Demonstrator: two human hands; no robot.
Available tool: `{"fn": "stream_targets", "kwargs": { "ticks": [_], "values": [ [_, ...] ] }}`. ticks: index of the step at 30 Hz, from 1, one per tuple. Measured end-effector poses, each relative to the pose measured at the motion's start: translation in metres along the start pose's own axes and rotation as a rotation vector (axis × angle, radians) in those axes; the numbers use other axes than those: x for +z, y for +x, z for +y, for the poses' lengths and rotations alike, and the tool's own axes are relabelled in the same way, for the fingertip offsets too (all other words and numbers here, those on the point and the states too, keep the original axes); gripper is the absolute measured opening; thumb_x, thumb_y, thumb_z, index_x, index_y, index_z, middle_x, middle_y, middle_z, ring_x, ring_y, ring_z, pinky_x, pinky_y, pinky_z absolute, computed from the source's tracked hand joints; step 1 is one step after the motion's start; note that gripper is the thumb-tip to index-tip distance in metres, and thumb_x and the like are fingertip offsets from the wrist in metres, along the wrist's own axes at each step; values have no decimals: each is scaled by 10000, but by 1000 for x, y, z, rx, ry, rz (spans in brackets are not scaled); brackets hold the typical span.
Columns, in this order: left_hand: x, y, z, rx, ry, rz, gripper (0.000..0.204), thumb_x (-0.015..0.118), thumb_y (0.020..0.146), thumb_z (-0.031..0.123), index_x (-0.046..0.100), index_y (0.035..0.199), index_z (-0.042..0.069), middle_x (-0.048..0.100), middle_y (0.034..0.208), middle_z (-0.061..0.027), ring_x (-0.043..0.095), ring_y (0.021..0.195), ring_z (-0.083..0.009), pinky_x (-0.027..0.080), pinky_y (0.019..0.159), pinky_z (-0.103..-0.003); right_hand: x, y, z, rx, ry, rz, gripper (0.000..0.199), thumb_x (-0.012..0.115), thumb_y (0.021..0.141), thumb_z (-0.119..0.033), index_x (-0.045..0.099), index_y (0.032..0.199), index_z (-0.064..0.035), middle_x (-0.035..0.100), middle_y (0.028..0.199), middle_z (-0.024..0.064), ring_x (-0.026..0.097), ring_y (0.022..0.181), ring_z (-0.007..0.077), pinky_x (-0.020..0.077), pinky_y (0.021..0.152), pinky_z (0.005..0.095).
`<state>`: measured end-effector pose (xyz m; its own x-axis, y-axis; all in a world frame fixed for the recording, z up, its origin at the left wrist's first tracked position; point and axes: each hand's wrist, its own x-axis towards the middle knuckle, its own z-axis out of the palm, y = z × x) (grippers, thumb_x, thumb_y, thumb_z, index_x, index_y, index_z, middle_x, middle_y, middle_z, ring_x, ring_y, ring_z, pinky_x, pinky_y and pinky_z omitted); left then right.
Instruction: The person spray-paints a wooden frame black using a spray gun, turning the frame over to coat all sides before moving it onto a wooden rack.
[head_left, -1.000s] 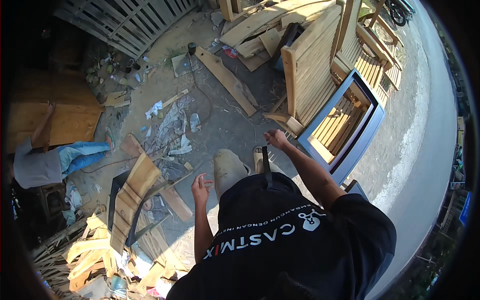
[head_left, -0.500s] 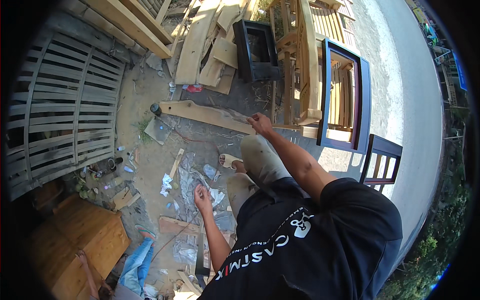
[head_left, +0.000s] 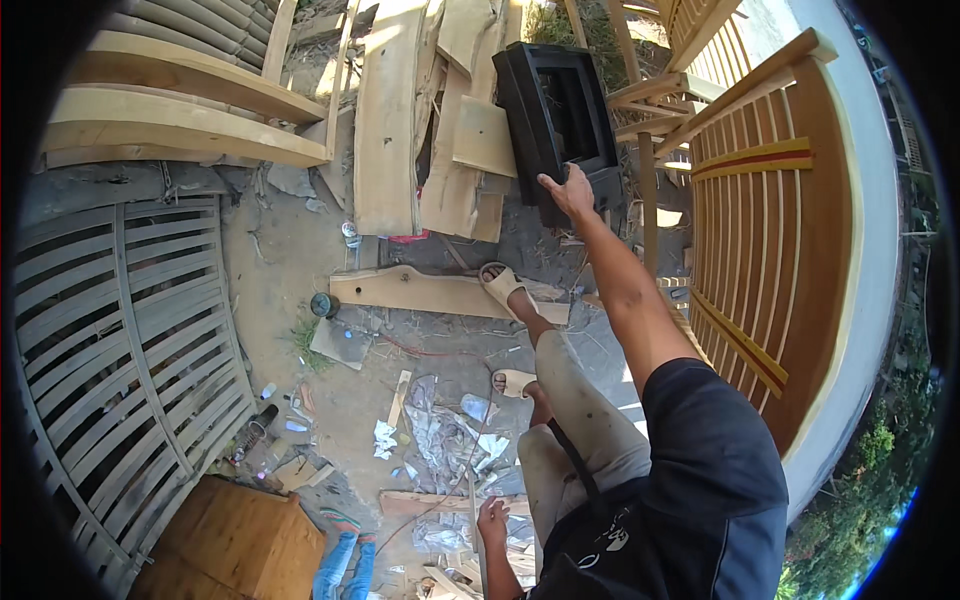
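My right hand (head_left: 570, 193) reaches forward to the near edge of a black box-like frame (head_left: 522, 120), which has a rectangular opening. Thumb and fingers are apart at that edge; whether they touch it is hard to tell. Low in the view, my left hand (head_left: 493, 518) hangs beside my leg, fingers loosely curled and nothing visible in them. One of my sandaled feet rests on or beside a long shaped wooden plank (head_left: 420, 290) on the ground. Pale sawn boards (head_left: 385, 130) lie left of the black frame, with a short board (head_left: 483, 135) on top.
A large slatted wooden furniture piece (head_left: 830, 240) stands close on my right. Crumpled plastic (head_left: 440, 420) and scraps litter the ground near my feet. A slatted bamboo panel (head_left: 150, 300), a brown wooden cabinet (head_left: 225, 540) and another person's legs (head_left: 345, 565) are at left. A dark tin (head_left: 322, 304) stands by the plank.
My right hand has gone from the end of the long plank to the black frame. I have stepped forward, and the dark-framed pieces on the right have left the view.
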<state>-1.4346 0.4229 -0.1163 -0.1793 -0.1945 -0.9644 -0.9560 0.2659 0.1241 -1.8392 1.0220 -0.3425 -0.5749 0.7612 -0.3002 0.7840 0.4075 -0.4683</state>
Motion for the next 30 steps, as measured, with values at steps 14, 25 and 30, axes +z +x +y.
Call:
{"fn": "stream_targets", "kwargs": {
  "ticks": [14,25,30],
  "values": [
    [26,67,119,-110,-31,-39,393,566,1032,241,506,1368,45,675,1198,-177,693,1043,-270,543,883,-384,56,133,4,195,136,-152,1015,680,789,-724,487,1390,71,601,1304,318,552,1272,446,436,1071,473],
    [16,7,61,-76,-145,38,346,556,1048,238,548,1344,59,709,1120,-151,716,973,-227,555,789,-337,-20,71,-62,67,40,48,1154,617,793,-792,489,1310,231,557,1281,417,534,1278,480,412,1096,452],
    [17,-8,44,181,-88,78,333,642,997,196,607,1294,52,720,1060,-148,723,929,-197,565,794,-318,-115,-67,-136,-138,243,-65,888,720,838,-627,574,1312,108,647,1282,258,603,1220,385,422,1091,412]
  ]
}}
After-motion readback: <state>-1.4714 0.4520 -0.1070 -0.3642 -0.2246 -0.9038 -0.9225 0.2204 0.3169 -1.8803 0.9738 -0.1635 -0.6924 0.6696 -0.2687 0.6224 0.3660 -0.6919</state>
